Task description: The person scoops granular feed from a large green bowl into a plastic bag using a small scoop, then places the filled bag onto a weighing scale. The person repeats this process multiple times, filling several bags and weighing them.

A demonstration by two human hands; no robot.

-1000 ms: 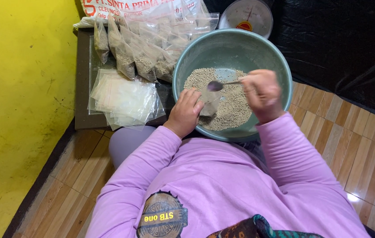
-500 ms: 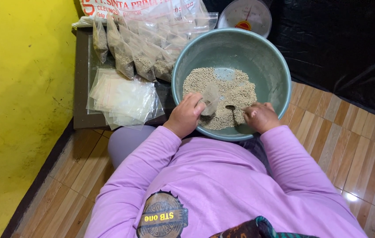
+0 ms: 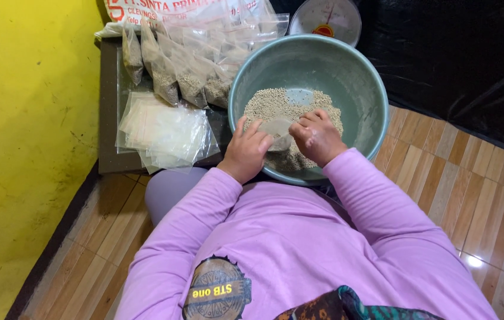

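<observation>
A home packing spot: tiled floor (image 3: 477, 195), weighing scale (image 3: 327, 19), filled small bags (image 3: 187, 71).

Small clear plastic bag (image 3: 278, 129), held open over grey-green grain (image 3: 275, 106), teal basin (image 3: 355, 77)

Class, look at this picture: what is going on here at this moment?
A person in a lilac top sits over a green basin partly filled with small pale grains. The left hand holds a small clear plastic bag over the grains, and the right hand is at the bag's mouth. Filled bags stand in a row to the left, beside a stack of empty bags. A dial scale sits behind the basin.
</observation>
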